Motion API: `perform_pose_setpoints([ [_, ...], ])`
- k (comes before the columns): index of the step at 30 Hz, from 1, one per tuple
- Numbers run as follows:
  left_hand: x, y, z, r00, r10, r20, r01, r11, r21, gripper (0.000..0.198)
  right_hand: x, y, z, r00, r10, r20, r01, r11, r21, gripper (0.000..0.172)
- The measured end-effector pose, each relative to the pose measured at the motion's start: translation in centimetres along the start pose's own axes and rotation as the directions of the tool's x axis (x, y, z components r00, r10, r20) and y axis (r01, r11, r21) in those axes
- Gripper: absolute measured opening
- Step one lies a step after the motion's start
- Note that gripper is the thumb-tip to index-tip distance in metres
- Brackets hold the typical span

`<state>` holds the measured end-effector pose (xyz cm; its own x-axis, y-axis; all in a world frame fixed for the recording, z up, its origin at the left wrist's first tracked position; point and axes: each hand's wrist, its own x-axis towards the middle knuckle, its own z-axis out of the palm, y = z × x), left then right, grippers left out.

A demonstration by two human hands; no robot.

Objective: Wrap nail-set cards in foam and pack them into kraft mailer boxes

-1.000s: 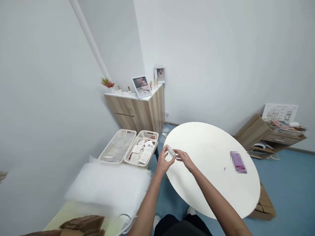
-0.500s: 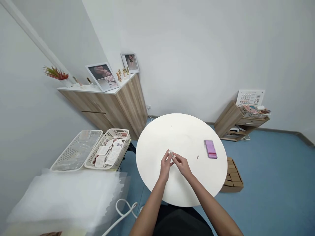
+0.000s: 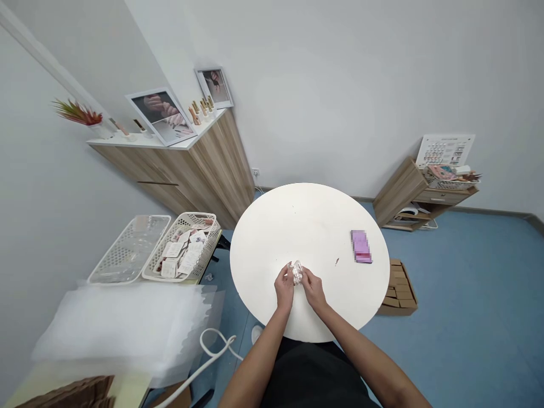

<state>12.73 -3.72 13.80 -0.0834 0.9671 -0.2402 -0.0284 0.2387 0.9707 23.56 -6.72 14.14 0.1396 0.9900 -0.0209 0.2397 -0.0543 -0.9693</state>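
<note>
Over the near half of a round white table [image 3: 306, 221], my left hand [image 3: 284, 288] and my right hand [image 3: 313, 289] face each other. Between their fingertips is a small clear, shiny, crinkled plastic piece [image 3: 297, 272], gripped from both sides. Its exact kind is too small to make out. To the right of my hands lies a tiny dark sliver [image 3: 337, 262]. Farther right on the tabletop is a flat purple packet [image 3: 361, 246], blurred in the picture.
Left of the table stand a white basket of cards [image 3: 182, 249], a basket with clear plastic packs [image 3: 130, 249] and white foam sheets [image 3: 123, 323]. A carton of brown boxes [image 3: 398, 289] sits on the floor at right. A wooden cabinet [image 3: 216, 164] and small shelf [image 3: 399, 192] stand behind.
The clear plastic between my fingers now shows larger and more spread out, and my hands have moved slightly apart. The whole view has shifted a little.
</note>
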Motion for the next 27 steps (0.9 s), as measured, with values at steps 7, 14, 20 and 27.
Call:
perform_pose_setpoints([
  [7, 2.1, -0.1, -0.7, 0.972, -0.171, 0.16, 0.205, 0.951, -0.233, 0.057, 2.7, 1.2, -1.6, 0.968, 0.242, 0.07, -0.252, 0.939, 0.233, 0.057],
  [14, 5.4, -1.7, -0.9, 0.905, -0.378, 0.196, 0.422, 0.857, -0.297, 0.054, 5.7, 3.6, -3.5, 0.902, 0.422, -0.095, -0.367, 0.862, 0.348, 0.042],
  [20, 6.3, -3.9, -0.4, 0.821, -0.554, 0.138, 0.566, 0.754, -0.333, 0.048, 5.6, 6.9, -2.3, 0.801, 0.588, -0.112, -0.466, 0.731, 0.499, 0.027],
  [27, 5.2, -4.9, -1.2, 0.777, -0.615, 0.133, 0.61, 0.683, -0.401, 0.046, 5.3, 9.1, -0.2, 0.738, 0.664, -0.12, -0.483, 0.644, 0.593, 0.025],
])
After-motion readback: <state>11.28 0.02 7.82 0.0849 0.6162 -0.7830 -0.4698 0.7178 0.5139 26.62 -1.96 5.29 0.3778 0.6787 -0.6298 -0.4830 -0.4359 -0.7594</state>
